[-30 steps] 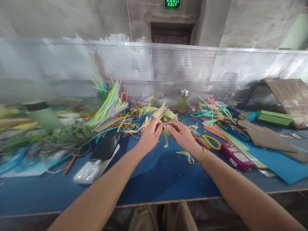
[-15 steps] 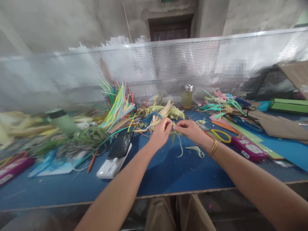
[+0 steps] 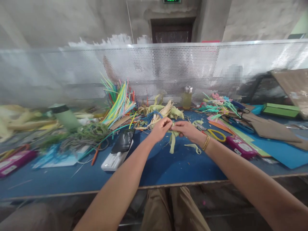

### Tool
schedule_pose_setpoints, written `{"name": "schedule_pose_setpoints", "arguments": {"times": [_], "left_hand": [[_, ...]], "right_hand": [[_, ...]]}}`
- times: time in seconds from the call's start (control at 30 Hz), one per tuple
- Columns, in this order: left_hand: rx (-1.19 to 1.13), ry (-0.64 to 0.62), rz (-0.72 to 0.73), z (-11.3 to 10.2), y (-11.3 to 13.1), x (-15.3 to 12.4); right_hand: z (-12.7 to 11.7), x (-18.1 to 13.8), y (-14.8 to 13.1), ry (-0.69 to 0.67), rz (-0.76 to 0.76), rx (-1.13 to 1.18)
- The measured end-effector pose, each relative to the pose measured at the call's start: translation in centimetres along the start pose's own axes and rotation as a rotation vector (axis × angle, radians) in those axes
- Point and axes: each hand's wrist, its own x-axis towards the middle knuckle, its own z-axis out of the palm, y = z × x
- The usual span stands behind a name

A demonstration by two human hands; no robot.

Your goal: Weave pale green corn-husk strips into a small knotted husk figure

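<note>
Over the blue tabletop (image 3: 178, 171), my two hands meet at the fingertips. My left hand (image 3: 161, 127) is closed in a pinch on a pale green strip of corn husk (image 3: 172, 143), which hangs below the fingers. Pinching the same strip from the other side is my right hand (image 3: 184, 129), with a gold bracelet at the wrist. The exact grip is partly hidden by the fingers. Right behind the hands lies a heap of dried and green corn husks (image 3: 166, 110) with a blue tie (image 3: 154, 114) around a bundle. A loose husk scrap (image 3: 193, 147) lies below my right hand.
Left stand a phone (image 3: 123, 141) on a white box (image 3: 113, 161), colourful pipe cleaners (image 3: 119, 102), tangled green cord (image 3: 89, 136) and a green bottle (image 3: 64, 117). Right lie yellow-handled scissors (image 3: 218, 135), a purple device (image 3: 240, 147) and cardboard (image 3: 274, 128). A glass jar (image 3: 187, 98) stands behind.
My fingertips have come closer together. The husk strip, thin and curled before, now hangs wider and shorter beneath them. The view has shifted slightly.
</note>
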Motion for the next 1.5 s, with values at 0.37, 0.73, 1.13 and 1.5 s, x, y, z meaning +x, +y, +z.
{"name": "schedule_pose_setpoints", "arguments": {"times": [0.37, 0.73, 1.13, 1.5], "left_hand": [[0.091, 0.121, -0.035, -0.5, 0.2, 0.2], [-0.359, 0.01, -0.457, -0.8, -0.5, -1.2], [-0.474, 0.077, -0.593, -0.7, -1.4, -1.7], [-0.458, -0.034, -0.574, -0.4, -1.1, -1.5]], "right_hand": [[0.5, 0.1, 0.3, -0.043, 0.066, -0.017], [1.3, 1.0, 1.6, 0.061, 0.011, 0.015], [1.9, 1.3, 2.9, 0.258, -0.101, -0.065], [1.5, 1.1, 1.9, 0.245, -0.199, -0.012]]}}
